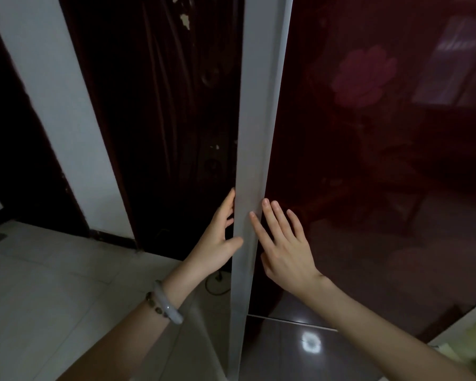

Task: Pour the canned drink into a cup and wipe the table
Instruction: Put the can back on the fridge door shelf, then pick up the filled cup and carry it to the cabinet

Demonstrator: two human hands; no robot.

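Both pouring and wiping seem undone: left hand (217, 240) fingers curl round the grey edge (259, 111) of a glossy dark-red door (368, 166), right hand (283, 251) fingers spread flat.

Two hands at 6 o'clock: left hand (217, 240), right hand (285, 254). One dark-red glossy door (382, 166), one flower motif (364, 75) at 1 o'clock, one grey door edge (256, 119). Two wrist ornaments at 7 o'clock: one pale bangle (168, 305), one beaded bracelet (154, 303).

The room is dim. A dark red glossy door (368, 160) with a faint flower print has a grey edge strip (259, 105). At the left are a white wall (52, 105) and pale floor tiles (39, 284).
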